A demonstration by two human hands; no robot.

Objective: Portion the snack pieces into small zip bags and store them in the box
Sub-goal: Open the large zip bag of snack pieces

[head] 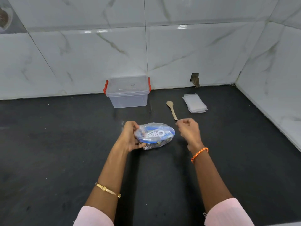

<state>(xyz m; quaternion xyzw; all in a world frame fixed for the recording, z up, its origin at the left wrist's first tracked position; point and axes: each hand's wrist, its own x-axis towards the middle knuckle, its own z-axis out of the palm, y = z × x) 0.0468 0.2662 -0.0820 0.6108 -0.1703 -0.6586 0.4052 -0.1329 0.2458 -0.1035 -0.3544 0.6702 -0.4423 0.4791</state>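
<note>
A blue snack pack wrapped in a clear plastic bag lies on the black counter, with dark snack pieces showing at its lower edge. My left hand grips the bag's left end, fingers curled round it. My right hand hovers just right of the bag with its fingers curled into a loose fist; nothing clearly shows in it. A clear storage box with red clips and its lid on stands against the back wall. A small stack of clear zip bags lies flat at the back right.
A wooden spoon lies between the box and the zip bags, its handle end pointing at my right hand. Marble-tiled walls close the counter at the back and right. A small hole opens in the back wall.
</note>
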